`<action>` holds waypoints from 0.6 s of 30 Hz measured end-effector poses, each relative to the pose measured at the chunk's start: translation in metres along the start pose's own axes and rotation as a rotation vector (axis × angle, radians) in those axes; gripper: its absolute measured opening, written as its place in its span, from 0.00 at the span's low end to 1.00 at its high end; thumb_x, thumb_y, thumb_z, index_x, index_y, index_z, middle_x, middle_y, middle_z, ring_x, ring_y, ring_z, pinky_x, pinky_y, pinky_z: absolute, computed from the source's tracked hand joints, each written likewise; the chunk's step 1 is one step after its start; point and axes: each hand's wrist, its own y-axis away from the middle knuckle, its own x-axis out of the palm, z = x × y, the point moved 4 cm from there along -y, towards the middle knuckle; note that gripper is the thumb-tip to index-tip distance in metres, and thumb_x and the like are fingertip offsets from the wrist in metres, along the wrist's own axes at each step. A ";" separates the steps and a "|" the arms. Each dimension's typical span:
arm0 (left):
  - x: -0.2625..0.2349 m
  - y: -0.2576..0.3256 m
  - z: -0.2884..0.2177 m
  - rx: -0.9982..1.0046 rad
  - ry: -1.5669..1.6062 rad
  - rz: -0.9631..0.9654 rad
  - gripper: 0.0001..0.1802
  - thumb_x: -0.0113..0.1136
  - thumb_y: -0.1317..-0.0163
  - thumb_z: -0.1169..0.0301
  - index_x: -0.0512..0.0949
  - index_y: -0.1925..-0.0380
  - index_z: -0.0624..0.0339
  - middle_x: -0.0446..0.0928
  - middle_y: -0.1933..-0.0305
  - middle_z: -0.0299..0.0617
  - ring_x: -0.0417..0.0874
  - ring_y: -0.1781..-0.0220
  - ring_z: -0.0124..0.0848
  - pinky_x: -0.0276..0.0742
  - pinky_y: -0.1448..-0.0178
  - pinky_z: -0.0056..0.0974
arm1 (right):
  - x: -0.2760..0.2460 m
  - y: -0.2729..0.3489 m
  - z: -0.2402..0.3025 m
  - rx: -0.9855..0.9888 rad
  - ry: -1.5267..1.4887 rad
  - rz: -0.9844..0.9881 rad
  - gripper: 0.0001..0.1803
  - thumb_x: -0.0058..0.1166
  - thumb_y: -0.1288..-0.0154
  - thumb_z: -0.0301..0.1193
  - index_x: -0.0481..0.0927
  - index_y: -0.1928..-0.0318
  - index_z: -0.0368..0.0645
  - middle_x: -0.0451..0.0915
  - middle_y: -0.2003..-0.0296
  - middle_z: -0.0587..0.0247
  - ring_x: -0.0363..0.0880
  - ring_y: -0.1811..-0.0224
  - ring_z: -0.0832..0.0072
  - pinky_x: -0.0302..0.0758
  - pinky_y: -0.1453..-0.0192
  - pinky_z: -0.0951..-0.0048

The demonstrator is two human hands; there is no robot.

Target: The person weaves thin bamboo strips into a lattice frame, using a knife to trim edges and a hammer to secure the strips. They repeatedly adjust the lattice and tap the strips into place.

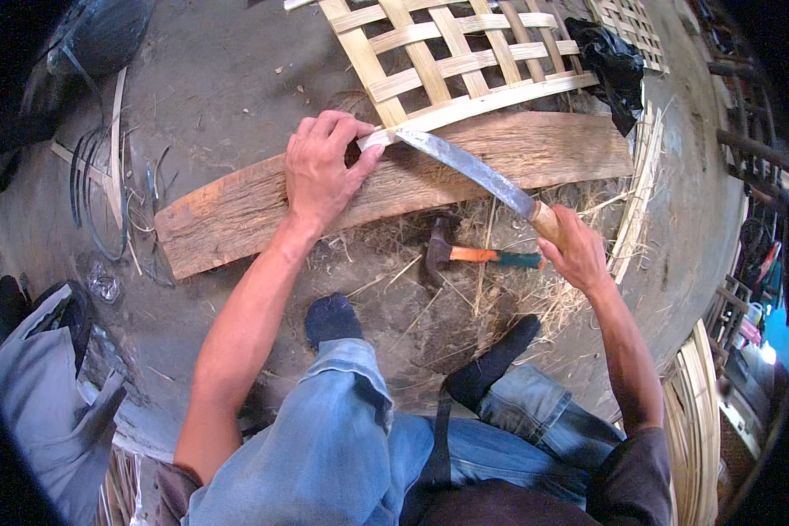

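We see a long curved knife (475, 168) lying with its blade across the end of a bamboo strip (482, 103), the bottom edge strip of a woven bamboo lattice (451, 54). The blade's tip sits at the strip's end, just beside the left thumb, over a rough wooden plank (394, 188) on the ground.

The right hand (574, 250) has its grip wrapped tight around the knife's pale wooden handle, at the lower right end of the blade. The left hand (323, 171) lies palm down on the plank, its grip pinching the end of the strip between thumb and fingers, pressing it to the wood.

Just below the plank, a hammer (465, 254) with an orange and green handle lies on the dirt floor (228, 70) among loose straw and shavings. Nearer to us, two feet in dark socks and knees in blue jeans show. A black cloth (614, 66) rests on the lattice's right corner. Thin strips and dark loops lie to the left of the plank, and a bundle of bamboo strips (697, 421) curves along the lower right.
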 end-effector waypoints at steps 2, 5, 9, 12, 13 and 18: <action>0.001 0.000 -0.001 -0.003 0.002 0.007 0.14 0.72 0.44 0.63 0.84 0.59 0.53 0.79 0.55 0.39 0.78 0.52 0.41 0.74 0.46 0.45 | -0.002 0.001 0.000 0.037 -0.017 0.074 0.29 0.64 0.36 0.42 0.70 0.41 0.42 0.81 0.56 0.45 0.82 0.55 0.44 0.78 0.54 0.49; 0.000 -0.001 0.001 -0.008 0.003 -0.002 0.14 0.71 0.43 0.62 0.84 0.59 0.53 0.79 0.55 0.39 0.78 0.52 0.41 0.74 0.46 0.45 | -0.007 0.001 0.007 0.048 -0.061 0.155 0.28 0.61 0.33 0.43 0.70 0.41 0.40 0.81 0.57 0.42 0.81 0.55 0.42 0.77 0.53 0.47; 0.000 0.000 0.002 -0.003 -0.014 -0.003 0.14 0.71 0.43 0.63 0.83 0.59 0.53 0.78 0.56 0.39 0.78 0.52 0.41 0.74 0.46 0.46 | -0.012 0.001 0.011 0.011 -0.125 0.172 0.26 0.59 0.32 0.44 0.70 0.43 0.39 0.81 0.59 0.41 0.81 0.56 0.42 0.76 0.54 0.48; 0.001 -0.002 0.000 -0.019 0.002 0.030 0.14 0.71 0.43 0.63 0.83 0.59 0.54 0.78 0.56 0.40 0.77 0.53 0.42 0.74 0.46 0.46 | -0.017 0.000 0.012 0.030 -0.187 0.223 0.25 0.58 0.31 0.45 0.71 0.45 0.39 0.81 0.63 0.42 0.82 0.58 0.43 0.76 0.55 0.48; 0.001 -0.003 0.000 -0.012 0.000 0.025 0.14 0.71 0.43 0.63 0.83 0.59 0.54 0.78 0.56 0.40 0.77 0.53 0.41 0.74 0.46 0.46 | -0.018 0.000 0.011 0.036 -0.207 0.237 0.25 0.58 0.31 0.45 0.72 0.46 0.39 0.81 0.64 0.43 0.82 0.59 0.43 0.76 0.56 0.49; -0.001 -0.001 -0.001 -0.004 -0.008 0.017 0.13 0.71 0.43 0.63 0.83 0.60 0.54 0.77 0.57 0.39 0.77 0.53 0.41 0.74 0.47 0.46 | -0.026 -0.003 0.014 0.085 -0.304 0.329 0.24 0.57 0.31 0.46 0.73 0.47 0.39 0.82 0.69 0.46 0.84 0.62 0.49 0.76 0.58 0.52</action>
